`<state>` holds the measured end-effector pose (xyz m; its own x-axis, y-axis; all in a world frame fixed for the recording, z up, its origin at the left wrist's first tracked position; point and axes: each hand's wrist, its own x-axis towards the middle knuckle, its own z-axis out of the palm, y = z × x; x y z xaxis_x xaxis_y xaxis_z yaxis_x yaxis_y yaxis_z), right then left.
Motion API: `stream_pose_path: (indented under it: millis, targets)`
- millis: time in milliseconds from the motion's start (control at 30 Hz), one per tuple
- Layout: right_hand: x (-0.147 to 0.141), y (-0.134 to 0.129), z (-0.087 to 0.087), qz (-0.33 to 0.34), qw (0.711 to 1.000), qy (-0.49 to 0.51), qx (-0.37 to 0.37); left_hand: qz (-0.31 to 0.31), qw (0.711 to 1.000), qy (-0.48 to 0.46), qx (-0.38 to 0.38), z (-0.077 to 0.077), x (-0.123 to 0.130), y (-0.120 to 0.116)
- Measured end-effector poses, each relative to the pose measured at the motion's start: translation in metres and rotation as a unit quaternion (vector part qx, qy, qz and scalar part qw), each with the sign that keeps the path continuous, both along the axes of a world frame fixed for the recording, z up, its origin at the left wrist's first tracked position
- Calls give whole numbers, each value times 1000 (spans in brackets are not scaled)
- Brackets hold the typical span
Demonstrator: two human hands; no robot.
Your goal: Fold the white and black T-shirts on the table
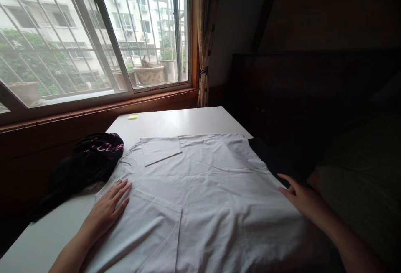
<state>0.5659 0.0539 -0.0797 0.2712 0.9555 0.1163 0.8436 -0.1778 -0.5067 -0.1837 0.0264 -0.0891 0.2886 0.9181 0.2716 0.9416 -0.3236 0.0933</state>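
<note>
A white garment (206,189), apparently a shirt, lies spread and wrinkled over the table, with one sleeve folded inward at the far left and another at the near left. My left hand (109,206) rests flat on its left part by the collar, fingers stretched out and holding nothing. At the garment's right edge is my right hand (293,191), its index finger extended and thumb apart from it; the other fingers are partly hidden, and nothing shows in its grasp.
A black cloth with pink lettering (103,149) lies bunched on the left of the white table (175,120). A yellow sticky note (133,116) is near the table's far edge. Beyond stand a barred window and a tied curtain (205,34). Dark cloth shows beyond the garment's right edge.
</note>
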Motion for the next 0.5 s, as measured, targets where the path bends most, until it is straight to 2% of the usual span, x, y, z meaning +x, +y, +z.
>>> stream_pose_path:
  millis: [133,233,300,367,433,500]
  targets:
    - [-11,-5,13,-9,991,-126,49,4,1000,-22,-2,4,-4,-9]
    - [-45,-10,33,6,973,-207,101,7,999,-36,-1,11,2,-10]
    - [-84,-14,41,77,967,-208,123,-7,1000,-30,-3,18,13,-10]
    - [-134,-17,41,148,962,-173,153,-28,999,-16,-4,25,30,-9]
    - [-188,-23,32,207,952,-145,170,-47,999,-1,-6,27,53,-10]
    - [-240,-34,20,262,941,-138,163,-51,999,13,-11,22,73,-10]
